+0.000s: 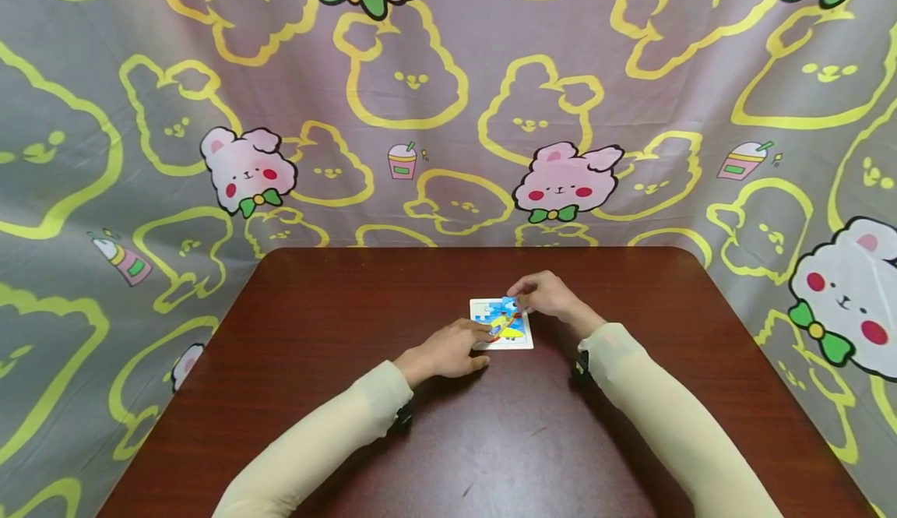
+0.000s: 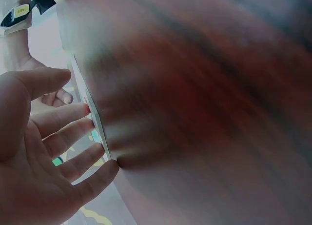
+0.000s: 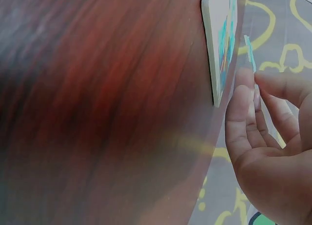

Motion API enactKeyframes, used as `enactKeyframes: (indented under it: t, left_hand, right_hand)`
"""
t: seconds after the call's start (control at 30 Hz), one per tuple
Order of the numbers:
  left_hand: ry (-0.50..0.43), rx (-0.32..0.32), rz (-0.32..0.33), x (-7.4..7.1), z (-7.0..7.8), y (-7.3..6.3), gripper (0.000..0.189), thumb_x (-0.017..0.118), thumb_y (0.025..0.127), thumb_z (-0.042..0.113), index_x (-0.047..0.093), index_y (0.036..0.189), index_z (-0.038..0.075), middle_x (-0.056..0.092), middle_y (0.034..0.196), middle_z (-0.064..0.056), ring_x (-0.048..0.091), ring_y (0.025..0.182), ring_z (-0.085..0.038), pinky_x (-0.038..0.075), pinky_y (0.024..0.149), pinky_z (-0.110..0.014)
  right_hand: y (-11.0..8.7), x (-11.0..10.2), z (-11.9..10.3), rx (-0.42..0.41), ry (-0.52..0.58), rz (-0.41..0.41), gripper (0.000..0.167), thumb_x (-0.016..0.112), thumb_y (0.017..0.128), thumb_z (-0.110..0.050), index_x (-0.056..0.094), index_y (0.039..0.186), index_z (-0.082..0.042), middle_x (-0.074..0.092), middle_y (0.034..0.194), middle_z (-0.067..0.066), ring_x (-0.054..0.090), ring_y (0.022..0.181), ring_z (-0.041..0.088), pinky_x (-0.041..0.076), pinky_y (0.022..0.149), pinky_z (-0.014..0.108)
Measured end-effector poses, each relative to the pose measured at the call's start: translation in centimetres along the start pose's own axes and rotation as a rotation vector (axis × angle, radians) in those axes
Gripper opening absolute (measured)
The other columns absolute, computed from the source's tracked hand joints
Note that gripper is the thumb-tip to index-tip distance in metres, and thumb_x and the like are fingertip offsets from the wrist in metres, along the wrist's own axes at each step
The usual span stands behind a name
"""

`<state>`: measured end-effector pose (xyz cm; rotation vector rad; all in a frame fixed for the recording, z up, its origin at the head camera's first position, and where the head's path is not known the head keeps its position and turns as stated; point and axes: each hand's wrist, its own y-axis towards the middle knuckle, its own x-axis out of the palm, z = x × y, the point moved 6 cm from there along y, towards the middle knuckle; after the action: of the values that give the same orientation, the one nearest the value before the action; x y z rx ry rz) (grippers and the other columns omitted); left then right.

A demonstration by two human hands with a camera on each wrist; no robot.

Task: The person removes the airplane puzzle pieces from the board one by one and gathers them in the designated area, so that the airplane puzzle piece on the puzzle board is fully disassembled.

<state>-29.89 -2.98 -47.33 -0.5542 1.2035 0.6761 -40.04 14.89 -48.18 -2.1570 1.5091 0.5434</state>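
A small jigsaw puzzle with a white border [image 1: 527,343] lies flat on the table, its picture blue with a yellow shape. Fingers of my left hand [image 1: 448,349] rest on its left part, the thumb lying apart at the near side. In the left wrist view the left fingers [image 2: 80,161] are spread and fairly straight, their tips at the puzzle's edge [image 2: 99,125]. Over the puzzle's far right corner, my right hand [image 1: 550,296] pinches a blue puzzle piece [image 1: 509,304] between thumb and fingers. The right wrist view shows this piece edge-on, raised above the board [image 3: 210,49].
The dark red-brown wooden table [image 1: 336,308] extends around the puzzle on all sides. Behind and beside it hangs a grey curtain [image 1: 448,144] with yellow outlines and cartoon rabbits. Both forearms wear pale sleeves [image 1: 336,432], with dark bands at the wrists.
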Motion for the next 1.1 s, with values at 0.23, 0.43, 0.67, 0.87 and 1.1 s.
enactKeyframes:
  t: [0.23,0.43,0.67,0.87,1.1]
  left_hand:
    - [-0.016,-0.011,-0.001,0.1,-0.1,-0.1,0.046,0.065,0.095,0.031,0.061,0.138,0.013,0.054,0.149,-0.006,0.048,0.14,-0.028,0.04,0.115,-0.042]
    - [-0.024,-0.021,0.005,0.2,-0.2,0.1,0.046,0.064,0.095,0.031,0.062,0.137,0.012,0.054,0.149,-0.006,0.048,0.14,-0.028,0.041,0.114,-0.044]
    - [-0.013,-0.024,0.003,0.3,-0.2,0.0,0.047,0.065,0.095,0.031,0.061,0.138,0.013,0.053,0.15,-0.005,0.047,0.14,-0.027,0.04,0.116,-0.042]
    - [-0.004,-0.019,0.006,0.3,-0.1,0.0,0.047,0.065,0.094,0.031,0.062,0.137,0.012,0.054,0.149,-0.006,0.048,0.139,-0.027,0.039,0.116,-0.04]
    - [-0.009,-0.034,0.002,0.2,-0.1,-0.1,0.047,0.065,0.095,0.031,0.062,0.137,0.012,0.053,0.15,-0.004,0.047,0.14,-0.027,0.038,0.117,-0.039]
  right_hand:
    - [-0.6,-0.8,0.5,0.003,0.004,0.002,0.018,0.066,0.09,-0.004,0.075,0.105,-0.004,0.073,0.1,0.016,0.071,0.079,0.022,0.06,0.069,0.036]
    - [-0.9,-1.7,1.6,0.024,0.012,0.007,0.018,0.067,0.089,-0.005,0.075,0.106,-0.004,0.073,0.097,0.014,0.07,0.079,0.022,0.06,0.069,0.035]
    - [-1.1,-2.8,2.8,0.05,0.017,0.009,0.02,0.066,0.09,-0.003,0.074,0.107,-0.003,0.071,0.096,0.014,0.069,0.079,0.02,0.059,0.069,0.032]
    - [-1.3,-3.3,3.6,0.056,0.005,0.009,0.022,0.065,0.09,-0.003,0.073,0.11,-0.001,0.073,0.095,0.014,0.069,0.078,0.019,0.058,0.068,0.031]
    - [-1.3,-3.8,4.0,0.058,-0.029,0.011,0.022,0.064,0.09,-0.004,0.073,0.11,-0.001,0.073,0.096,0.014,0.069,0.077,0.018,0.057,0.066,0.03]
